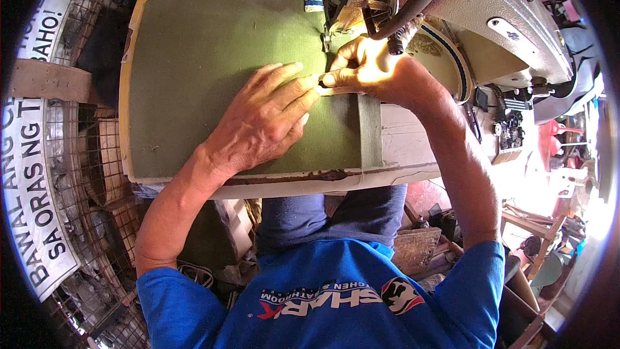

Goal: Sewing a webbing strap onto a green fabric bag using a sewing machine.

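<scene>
Strip: one pale strip [343, 91] is held just right of the tabletop's middle, its long axis left to right; its leading end cannot be told.
Right hand [382, 71]: strip is pinched between thumb and forefinger.
Left hand [263, 119]: fingers are loosely extended at strip's left end; grip cannot be told.
Surface: green tabletop [194, 84]; wire mesh [97, 155] at left.
Count: one sewing machine [484, 16], one striped band [456, 57] at right, one short striped piece [314, 4] at far side.

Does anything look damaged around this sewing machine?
Yes. The sewing table's front edge has a dark, ragged patch; its pale surface there looks chipped or worn away, unlike the lighter stretches either side.
</scene>
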